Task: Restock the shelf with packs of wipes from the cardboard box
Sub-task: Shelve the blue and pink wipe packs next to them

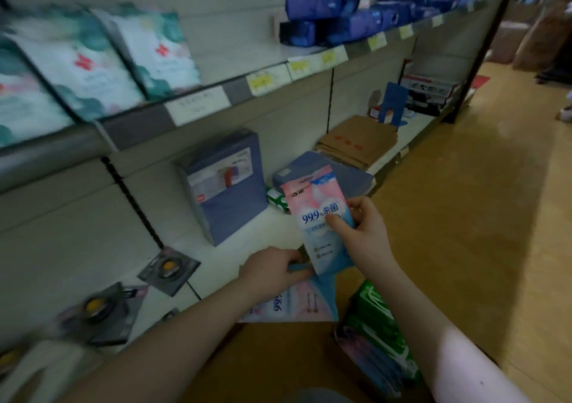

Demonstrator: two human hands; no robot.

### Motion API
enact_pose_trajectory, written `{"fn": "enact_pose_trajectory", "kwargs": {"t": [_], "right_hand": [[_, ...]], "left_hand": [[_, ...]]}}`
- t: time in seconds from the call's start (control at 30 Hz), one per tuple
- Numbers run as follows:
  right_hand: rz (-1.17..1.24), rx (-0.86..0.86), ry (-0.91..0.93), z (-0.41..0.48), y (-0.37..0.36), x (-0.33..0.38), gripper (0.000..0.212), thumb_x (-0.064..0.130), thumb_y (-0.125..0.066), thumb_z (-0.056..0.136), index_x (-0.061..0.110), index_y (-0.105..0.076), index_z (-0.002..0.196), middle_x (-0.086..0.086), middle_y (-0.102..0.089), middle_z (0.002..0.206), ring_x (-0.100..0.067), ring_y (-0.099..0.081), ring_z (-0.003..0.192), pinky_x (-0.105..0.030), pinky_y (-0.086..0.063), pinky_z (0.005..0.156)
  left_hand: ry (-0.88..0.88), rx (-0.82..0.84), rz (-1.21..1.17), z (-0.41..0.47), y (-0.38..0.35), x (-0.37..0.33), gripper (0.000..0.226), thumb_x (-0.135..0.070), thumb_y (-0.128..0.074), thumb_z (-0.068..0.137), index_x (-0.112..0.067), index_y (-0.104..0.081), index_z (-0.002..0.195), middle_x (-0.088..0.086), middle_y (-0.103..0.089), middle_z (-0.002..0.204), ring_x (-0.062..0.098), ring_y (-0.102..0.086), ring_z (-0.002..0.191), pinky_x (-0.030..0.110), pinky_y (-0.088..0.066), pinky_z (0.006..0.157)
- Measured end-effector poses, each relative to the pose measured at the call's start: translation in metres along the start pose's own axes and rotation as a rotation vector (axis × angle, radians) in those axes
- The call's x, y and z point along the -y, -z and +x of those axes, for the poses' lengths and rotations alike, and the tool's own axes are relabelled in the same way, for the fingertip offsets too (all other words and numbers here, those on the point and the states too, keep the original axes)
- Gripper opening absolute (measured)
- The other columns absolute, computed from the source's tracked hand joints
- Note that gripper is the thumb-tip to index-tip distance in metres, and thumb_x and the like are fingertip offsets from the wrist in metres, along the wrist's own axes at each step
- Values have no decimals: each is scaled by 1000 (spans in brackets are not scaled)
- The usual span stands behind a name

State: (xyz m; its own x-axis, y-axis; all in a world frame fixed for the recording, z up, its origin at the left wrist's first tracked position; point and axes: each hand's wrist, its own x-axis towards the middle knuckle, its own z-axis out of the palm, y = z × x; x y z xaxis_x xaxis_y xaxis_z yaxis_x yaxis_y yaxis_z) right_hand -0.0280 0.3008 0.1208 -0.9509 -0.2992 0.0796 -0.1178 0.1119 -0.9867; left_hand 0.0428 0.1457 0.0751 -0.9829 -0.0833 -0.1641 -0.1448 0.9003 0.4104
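Just right of the bare shelf (pixel 247 241), an upright wipes pack (pixel 318 216) was pinched in the right hand (pixel 362 232); the left hand (pixel 272 266) gripped its lower edge.

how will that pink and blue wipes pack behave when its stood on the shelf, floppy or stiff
The wipes pack looks like a soft, flat film pouch, so it probably flexes rather than stays stiff. The right hand pinches it by one edge alone, which suggests it is light. Being thin, it may tip unless leaned on the blue box.
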Motion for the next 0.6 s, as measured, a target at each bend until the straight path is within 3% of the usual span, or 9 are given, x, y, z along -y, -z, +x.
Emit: {"fn": "enact_pose_trajectory", "kwargs": {"t": [0.07, 0.13, 0.27, 0.33, 0.43, 0.6], "right_hand": [[-11, 26, 42, -8, -21, 21, 20, 17, -66, 85, 19, -48, 94, 0, -66, 92, -10, -67, 80, -22, -54, 60], [-27, 47, 79, -17, -41, 38, 19, 18, -65, 85, 21, -47, 92, 1, -66, 92, -9, -66, 80, -24, -52, 61], [-27, 65, 133, -38, -79, 74, 22, 21, -64, 86, 30, -44, 85, 5, -63, 92, -10, -66, 83, -28, -54, 65], [-31, 80, 155, -49, -97, 95, 20, 22, -63, 86, 29, -45, 86, 5, -62, 93, -13, -66, 84, -32, -56, 68], [-43, 80, 227, -67, -125, 132, 17, 19, -61, 87, 17, -47, 96, 7, -60, 90, -9, -64, 80, -25, -52, 61], [15, 125, 319, -91, -175, 196, 13, 15, -59, 88, 13, -48, 94, 1, -64, 88, -15, -66, 78, -32, -55, 66]], "left_hand": [[3, -72, 18, -20, 24, 10, 42, -58, -49, 87, -18, -58, 78, 0, -58, 72, 18, -56, 71, 34, -41, 60], [-18, -130, 47, -34, 43, 26, 51, -60, -46, 87, -13, -63, 87, 6, -64, 79, 19, -57, 70, 35, -44, 61], [-48, -223, 62, -70, 82, 50, 76, -81, -28, 71, -20, -65, 97, 2, -69, 92, 16, -63, 78, 42, -53, 67], [-45, -267, 134, -91, 104, 59, 64, -74, -35, 80, -20, -65, 99, 1, -69, 92, 16, -63, 77, 41, -54, 67], [-29, -312, 204, -128, 142, 68, 56, -68, -39, 85, -20, -64, 101, 2, -68, 91, 19, -63, 77, 38, -52, 64], [12, -448, 327, -201, 208, 80, 51, -70, -36, 84, -23, -50, 72, -2, -57, 72, 21, -58, 72, 30, -35, 53]]}}
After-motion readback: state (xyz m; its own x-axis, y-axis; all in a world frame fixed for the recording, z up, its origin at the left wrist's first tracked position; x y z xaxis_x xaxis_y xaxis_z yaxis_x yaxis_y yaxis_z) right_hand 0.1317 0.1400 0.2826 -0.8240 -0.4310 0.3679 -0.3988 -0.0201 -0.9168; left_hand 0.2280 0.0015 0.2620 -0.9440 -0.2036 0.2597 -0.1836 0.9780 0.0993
